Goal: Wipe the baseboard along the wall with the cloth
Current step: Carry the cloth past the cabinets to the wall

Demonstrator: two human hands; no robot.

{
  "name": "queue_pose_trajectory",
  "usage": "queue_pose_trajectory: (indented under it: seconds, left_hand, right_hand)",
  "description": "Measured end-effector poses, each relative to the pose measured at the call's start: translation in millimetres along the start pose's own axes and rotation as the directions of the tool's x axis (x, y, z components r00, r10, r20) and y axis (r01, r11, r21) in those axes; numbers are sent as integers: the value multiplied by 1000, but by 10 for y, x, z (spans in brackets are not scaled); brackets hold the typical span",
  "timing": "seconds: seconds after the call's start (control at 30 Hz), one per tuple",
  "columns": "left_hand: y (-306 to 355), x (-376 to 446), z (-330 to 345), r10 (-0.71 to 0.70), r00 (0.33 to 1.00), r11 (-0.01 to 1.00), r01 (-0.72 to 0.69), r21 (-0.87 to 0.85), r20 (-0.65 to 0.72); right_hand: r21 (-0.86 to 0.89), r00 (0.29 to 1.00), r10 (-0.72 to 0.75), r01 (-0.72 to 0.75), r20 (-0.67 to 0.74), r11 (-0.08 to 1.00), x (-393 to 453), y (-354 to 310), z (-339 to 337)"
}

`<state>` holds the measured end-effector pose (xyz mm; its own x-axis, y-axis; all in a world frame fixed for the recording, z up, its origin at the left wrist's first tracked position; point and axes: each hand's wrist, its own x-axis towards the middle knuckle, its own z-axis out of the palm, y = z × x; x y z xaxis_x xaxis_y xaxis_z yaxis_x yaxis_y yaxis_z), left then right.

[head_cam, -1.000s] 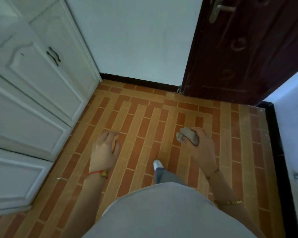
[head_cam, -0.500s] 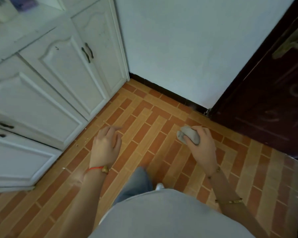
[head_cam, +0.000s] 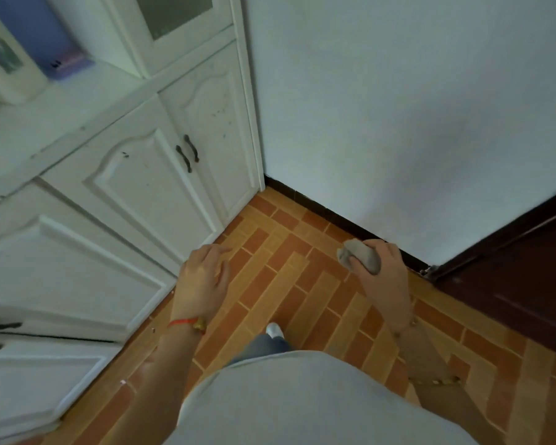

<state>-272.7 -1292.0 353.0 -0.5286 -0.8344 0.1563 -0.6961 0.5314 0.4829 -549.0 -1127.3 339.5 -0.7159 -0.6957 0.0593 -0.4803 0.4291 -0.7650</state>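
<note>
A black baseboard (head_cam: 321, 211) runs along the foot of the pale wall, from the white cabinet to the dark door. My right hand (head_cam: 384, 277) holds a bunched grey cloth (head_cam: 360, 259) in the air, a short way in front of the baseboard's right end. My left hand (head_cam: 203, 279) hangs over the floor near the cabinet, holding nothing, its fingers loosely curled and apart. A red string bracelet sits on the left wrist.
White cabinets (head_cam: 135, 187) with dark handles fill the left side. A dark brown door (head_cam: 520, 264) stands at the right. The floor (head_cam: 286, 284) is orange brick-pattern tile. My shoe tip (head_cam: 274, 329) shows between my arms.
The view has swung left and closer to the wall. The baseboard now lies nearer my right hand, which still grips the cloth. My left hand stays empty.
</note>
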Motion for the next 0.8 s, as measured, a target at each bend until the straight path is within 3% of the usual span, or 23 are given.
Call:
queue_pose_trajectory:
  seconds: [0.43,0.8]
  left_hand:
    - [-678,2232,31,62,998,998,-61,-28,27]
    - [-1096,4301,367,64,996,995,-59,-76,57]
  right_hand:
    - [6,999,36,-36,33,999,1725,-413,1038]
    - [29,996,74,-76,50,997,3694,-702,1760]
